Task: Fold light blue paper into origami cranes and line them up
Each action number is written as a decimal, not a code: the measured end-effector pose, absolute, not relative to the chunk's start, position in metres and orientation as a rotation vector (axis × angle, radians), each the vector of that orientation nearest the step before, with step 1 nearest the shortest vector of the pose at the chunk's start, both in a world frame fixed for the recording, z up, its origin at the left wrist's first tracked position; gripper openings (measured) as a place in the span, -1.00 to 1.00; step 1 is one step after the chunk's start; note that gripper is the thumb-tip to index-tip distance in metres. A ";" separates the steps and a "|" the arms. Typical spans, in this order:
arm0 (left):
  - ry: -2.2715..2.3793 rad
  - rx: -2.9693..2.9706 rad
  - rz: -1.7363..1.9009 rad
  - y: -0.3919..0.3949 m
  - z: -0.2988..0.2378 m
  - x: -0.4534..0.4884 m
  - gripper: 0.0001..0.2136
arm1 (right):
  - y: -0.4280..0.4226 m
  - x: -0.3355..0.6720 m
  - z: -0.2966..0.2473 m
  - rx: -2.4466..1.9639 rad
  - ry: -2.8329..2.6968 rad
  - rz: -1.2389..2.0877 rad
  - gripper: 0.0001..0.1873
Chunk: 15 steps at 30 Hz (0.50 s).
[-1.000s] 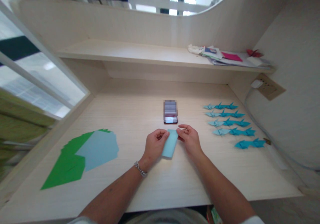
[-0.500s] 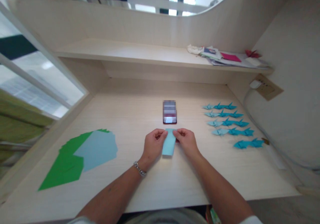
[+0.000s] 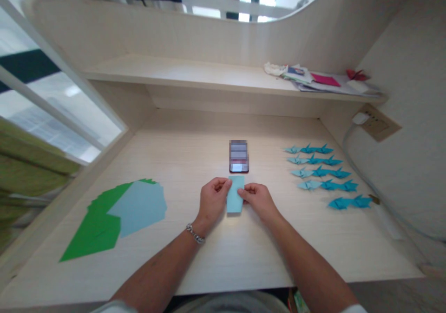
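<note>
Between my two hands is a light-blue sheet of paper (image 3: 235, 201), folded into a narrow upright rectangle. My left hand (image 3: 215, 199) pinches its upper left edge between thumb and fingers. On the other side my right hand (image 3: 258, 199) grips the right edge, a little lower, with the thumb on the paper's face. Just beyond the paper lies a phone (image 3: 239, 156) with a blurred screen. Several folded blue paper cranes (image 3: 327, 173) stand in rows at the right, lighter ones at the left end of most rows.
Fanned green paper sheets (image 3: 94, 229) and light-blue sheets (image 3: 142, 208) lie on the desk at the left. A shelf (image 3: 195, 76) above the back carries papers (image 3: 313, 78). A white cable (image 3: 362, 173) runs down the right wall from a socket (image 3: 378, 122).
My right hand has slid down the paper's right edge. The paper sits slightly higher and straighter. The whole view has shifted a little.
</note>
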<state>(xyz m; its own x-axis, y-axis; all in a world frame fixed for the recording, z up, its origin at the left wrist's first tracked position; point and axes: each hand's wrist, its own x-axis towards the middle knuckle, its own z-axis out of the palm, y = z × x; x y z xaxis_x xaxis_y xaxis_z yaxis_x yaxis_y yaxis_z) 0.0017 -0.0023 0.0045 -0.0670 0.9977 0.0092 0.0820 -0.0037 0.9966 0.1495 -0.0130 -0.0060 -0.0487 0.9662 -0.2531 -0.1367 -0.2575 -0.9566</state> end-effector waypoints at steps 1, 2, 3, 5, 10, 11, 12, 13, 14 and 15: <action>1.320 1.246 1.225 -0.002 0.004 0.001 -0.72 | -0.013 0.150 -0.006 -1.276 -1.001 1.489 -0.64; 1.318 1.251 1.223 -0.002 0.003 0.001 -0.72 | -0.013 0.150 -0.006 -1.283 -1.011 1.484 -0.64; 1.315 1.252 1.220 -0.002 0.002 0.000 -0.72 | -0.013 0.150 -0.007 -1.288 -1.017 1.478 -0.65; 1.318 1.248 1.217 -0.001 0.003 0.000 -0.72 | -0.013 0.150 -0.008 -1.291 -1.011 1.471 -0.65; 1.347 1.220 1.232 -0.001 0.006 0.000 -0.71 | -0.015 0.148 -0.006 -1.282 -0.999 1.519 -0.64; 1.335 1.202 1.230 -0.001 0.006 0.000 -0.70 | -0.015 0.148 -0.005 -1.289 -1.005 1.524 -0.64; 1.314 1.177 1.226 0.000 0.006 0.000 -0.70 | -0.015 0.149 -0.005 -1.297 -1.009 1.526 -0.64; 1.288 1.147 1.219 0.000 0.006 0.000 -0.70 | -0.015 0.149 -0.004 -1.301 -1.009 1.529 -0.65; 1.259 1.113 1.211 0.001 0.006 0.000 -0.69 | -0.015 0.150 -0.004 -1.299 -1.002 1.534 -0.65; 1.230 1.075 1.202 0.001 0.006 0.000 -0.68 | -0.015 0.151 -0.004 -1.294 -0.991 1.540 -0.65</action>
